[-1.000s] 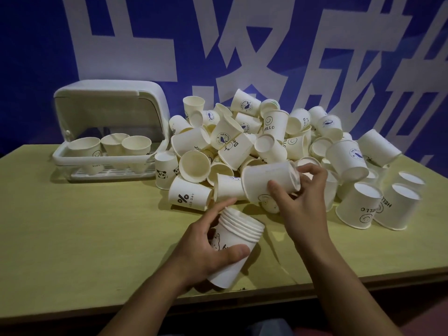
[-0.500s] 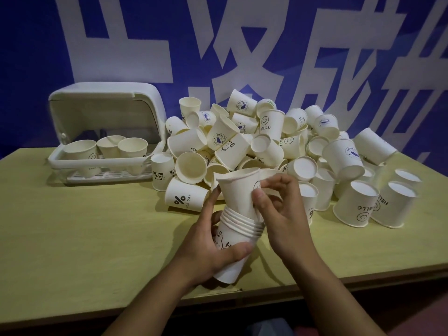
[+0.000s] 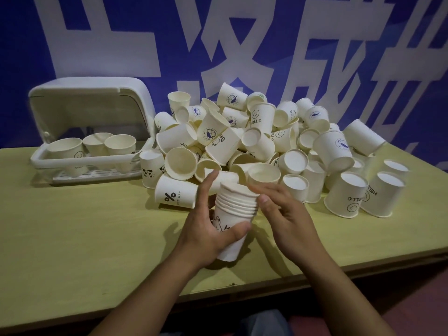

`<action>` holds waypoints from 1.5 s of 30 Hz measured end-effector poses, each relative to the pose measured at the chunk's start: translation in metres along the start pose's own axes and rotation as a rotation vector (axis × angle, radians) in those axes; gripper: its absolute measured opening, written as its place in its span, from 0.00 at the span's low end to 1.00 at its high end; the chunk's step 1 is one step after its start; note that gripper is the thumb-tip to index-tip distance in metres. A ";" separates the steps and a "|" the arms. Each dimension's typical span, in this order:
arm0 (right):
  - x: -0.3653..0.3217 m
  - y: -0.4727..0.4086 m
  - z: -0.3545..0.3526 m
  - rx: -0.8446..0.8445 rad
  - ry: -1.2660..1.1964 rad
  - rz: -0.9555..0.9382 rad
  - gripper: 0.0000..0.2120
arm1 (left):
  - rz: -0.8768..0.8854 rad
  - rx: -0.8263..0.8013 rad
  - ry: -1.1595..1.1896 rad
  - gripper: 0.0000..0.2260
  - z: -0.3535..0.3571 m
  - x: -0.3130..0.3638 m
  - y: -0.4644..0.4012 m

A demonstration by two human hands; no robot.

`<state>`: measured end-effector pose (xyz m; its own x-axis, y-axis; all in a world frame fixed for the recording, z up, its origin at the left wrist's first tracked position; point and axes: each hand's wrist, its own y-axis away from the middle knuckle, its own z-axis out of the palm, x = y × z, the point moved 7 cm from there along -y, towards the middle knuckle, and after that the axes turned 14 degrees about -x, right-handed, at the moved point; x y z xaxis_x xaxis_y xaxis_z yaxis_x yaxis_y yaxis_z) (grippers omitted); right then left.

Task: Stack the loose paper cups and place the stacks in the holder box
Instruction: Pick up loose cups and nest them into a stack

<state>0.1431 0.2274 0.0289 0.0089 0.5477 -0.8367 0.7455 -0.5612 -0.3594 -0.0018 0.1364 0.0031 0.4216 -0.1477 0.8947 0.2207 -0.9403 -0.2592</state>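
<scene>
My left hand grips a stack of several nested white paper cups, mouth up and tilted a little, over the table's front middle. My right hand is beside the stack's rims on the right, its fingers relaxed and holding nothing, with the fingertips at the top cup's rim. Behind the stack lies a big pile of loose paper cups, some upright, some on their sides, some upside down. The white holder box stands at the back left with its lid raised and three cup stacks inside.
The yellow-green table has its front edge close to my arms. A blue wall with large white characters rises right behind the pile. Upside-down cups stand at the right.
My right hand took a cup from the pile, brought it down onto the stack and pushed it in. It has now let go and sits open beside the rims.
</scene>
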 end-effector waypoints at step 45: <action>0.008 0.007 -0.028 0.315 -0.291 0.103 0.18 | 0.031 -0.207 0.222 0.40 0.034 -0.007 -0.015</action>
<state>0.1672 0.2455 0.0314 -0.1491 0.3071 -0.9399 0.5107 -0.7900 -0.3391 0.0218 0.1614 -0.0113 0.2181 -0.2196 0.9509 0.0168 -0.9734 -0.2287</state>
